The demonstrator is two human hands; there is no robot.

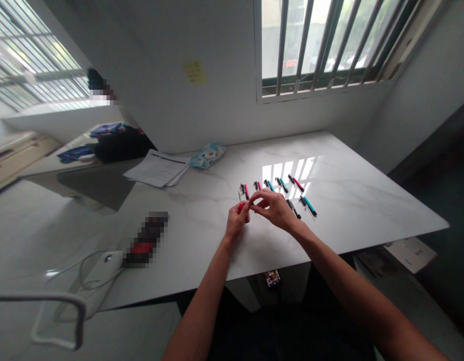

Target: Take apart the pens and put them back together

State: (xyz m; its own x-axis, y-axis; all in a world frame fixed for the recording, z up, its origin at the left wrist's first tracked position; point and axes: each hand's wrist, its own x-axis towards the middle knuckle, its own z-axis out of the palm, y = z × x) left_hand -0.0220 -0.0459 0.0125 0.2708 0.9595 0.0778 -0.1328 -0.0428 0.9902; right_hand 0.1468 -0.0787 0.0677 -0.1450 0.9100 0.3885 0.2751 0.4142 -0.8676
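Observation:
Both my hands meet over the middle of the white marble table [352, 175]. My left hand [237, 220] is closed on a small red pen part [241, 205] held at its fingertips. My right hand [275, 208] is closed in a pinch on the other end of the same red pen, fingers curled toward the left hand. Just beyond the hands lies a row of several pens: a red one [246, 191], a teal one [283, 185], another red one [297, 184] and a teal one [309, 206] to the right.
A stack of printed papers [159, 169] and a pale blue wipes packet [207, 155] lie at the table's back left. A blurred dark object [146, 239] and a white device with a cable [100, 265] sit near the left front edge. A barred window [322, 40] is behind.

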